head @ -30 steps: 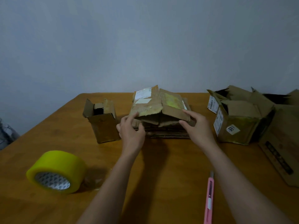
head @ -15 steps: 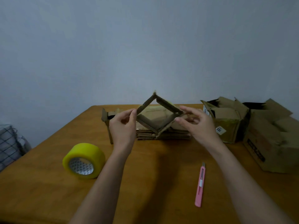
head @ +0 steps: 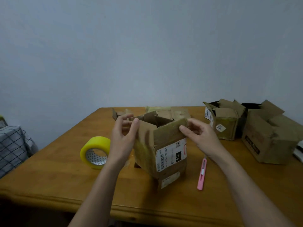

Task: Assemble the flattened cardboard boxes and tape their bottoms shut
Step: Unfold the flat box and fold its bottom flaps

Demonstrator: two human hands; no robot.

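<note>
A worn brown cardboard box with a white barcode label stands upright in the middle of the wooden table, opened into a square tube with its top flaps up. My left hand is at its left top flap, thumb on the edge and fingers behind. My right hand pinches the right top flap with thumb in front. A stack of flattened boxes lies behind it, partly hidden. A yellow tape roll lies left of the box.
A pink utility knife lies right of the box. Two assembled boxes stand at the right, a small one behind my left hand. A checked cloth sits off the table's left edge.
The flattened box was lifted off the stack, pulled open into a tube, and brought toward me to stand upright on the table. The camera view tilted up and back.
</note>
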